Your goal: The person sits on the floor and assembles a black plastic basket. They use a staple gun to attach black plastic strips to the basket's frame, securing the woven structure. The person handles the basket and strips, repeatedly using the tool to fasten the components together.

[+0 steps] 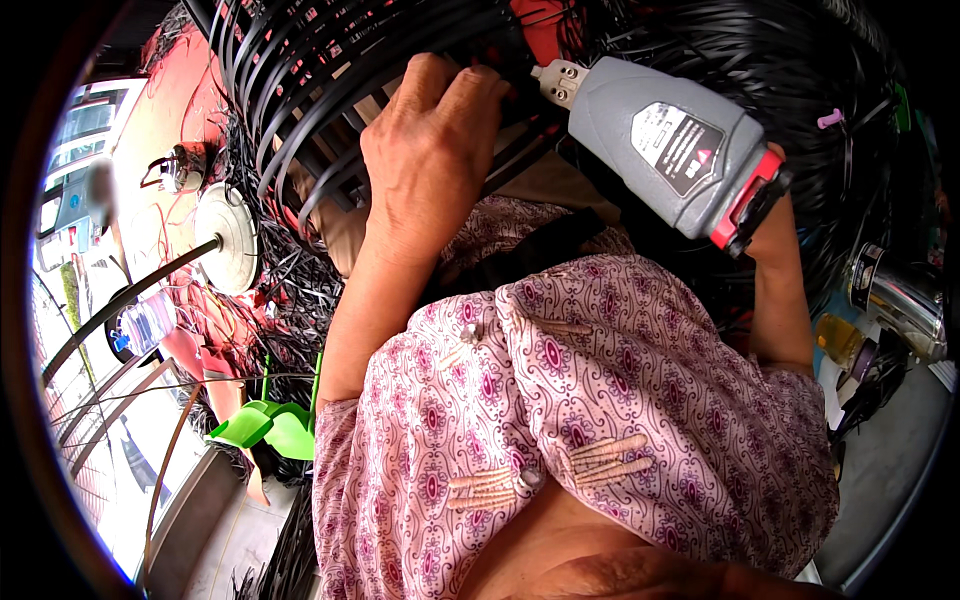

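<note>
Fingers [421, 88] of our left hand [430, 165] curl down over curved black strips [345, 85] ahead of us, tips hidden, so we cannot tell whether they pinch one. Our right hand [775, 232], mostly behind the grey power tool [625, 115], grasps it, metal nose [560, 83] facing those fingers. We seem to be readying the strips for the tool; the next move probably calls for steadying them and closing the gap. Left knuckles face up; our right forearm [784, 310] rises steeply.

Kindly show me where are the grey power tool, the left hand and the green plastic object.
Grey power tool [668, 150], head view: the label on its body.
Left hand [430, 155], head view: the back of the hand.
Green plastic object [290, 432], head view: its wide lower part.
</note>
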A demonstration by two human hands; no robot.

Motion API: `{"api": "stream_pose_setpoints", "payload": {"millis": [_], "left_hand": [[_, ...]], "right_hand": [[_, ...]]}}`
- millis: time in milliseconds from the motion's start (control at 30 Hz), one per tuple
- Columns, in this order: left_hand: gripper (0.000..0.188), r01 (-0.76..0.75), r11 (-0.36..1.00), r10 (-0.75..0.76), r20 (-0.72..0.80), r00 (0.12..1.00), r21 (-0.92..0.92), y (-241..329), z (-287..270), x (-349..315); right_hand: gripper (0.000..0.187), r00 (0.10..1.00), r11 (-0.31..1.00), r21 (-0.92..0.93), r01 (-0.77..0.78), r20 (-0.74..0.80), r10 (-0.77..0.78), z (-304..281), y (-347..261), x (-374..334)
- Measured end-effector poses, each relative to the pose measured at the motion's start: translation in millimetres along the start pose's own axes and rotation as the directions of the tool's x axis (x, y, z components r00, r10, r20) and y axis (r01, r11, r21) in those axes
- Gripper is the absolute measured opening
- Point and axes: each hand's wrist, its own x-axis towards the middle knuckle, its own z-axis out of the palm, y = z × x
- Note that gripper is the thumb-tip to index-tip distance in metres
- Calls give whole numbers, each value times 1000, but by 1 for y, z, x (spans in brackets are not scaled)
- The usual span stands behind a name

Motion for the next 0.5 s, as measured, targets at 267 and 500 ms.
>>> {"api": "stream_pose_setpoints", "payload": {"millis": [267,500], "left_hand": [[12,-23,1000,24,-15,1000,8,-3,2,0],[10,-56,998,57,-55,997,16,-6,6,-3]], "right_hand": [[45,999,998,-56,-13,30,14,-3,-2,4],[40,998,981,-194,23,65,-10,1,-26,18]]}}
